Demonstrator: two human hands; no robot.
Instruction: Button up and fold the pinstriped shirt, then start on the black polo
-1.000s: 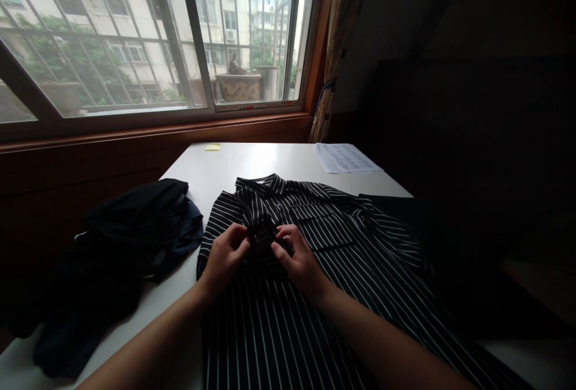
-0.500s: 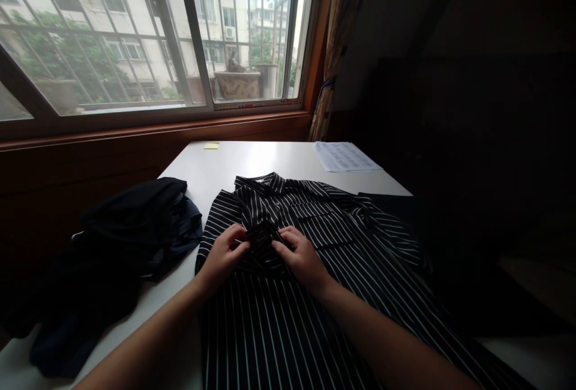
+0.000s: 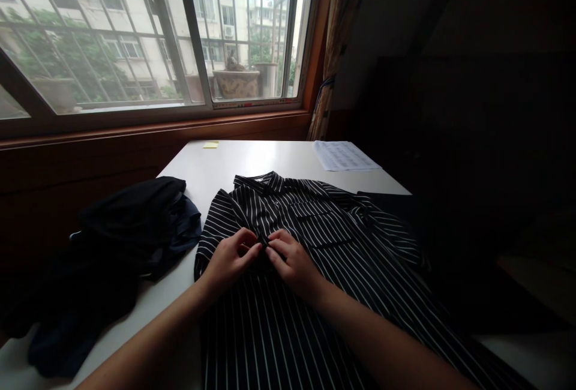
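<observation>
A black shirt (image 3: 252,324) with thin white stripes lies spread on the white table, its collar at the far end and its sleeves out to the sides. Over its front, below the collar, my left hand (image 3: 231,256) pinches a bit of the dark cloth between thumb and fingers. My right hand (image 3: 292,263) pinches the cloth just beside it, the fingertips of both hands almost touching. Whether a button sits between the fingertips is too dark and small to make out.
Dark clothes (image 3: 135,228) lie heaped on the table's left side. Printed papers (image 3: 345,156) and a yellow sticky note (image 3: 210,144) rest on the far part of the white table (image 3: 256,156). Beyond stands a barred window with a tied curtain (image 3: 321,108) on its right.
My hands have come closer together, and the cloth held between them, spread open before, is now gathered at the fingertips. The shirt's body lies as before.
</observation>
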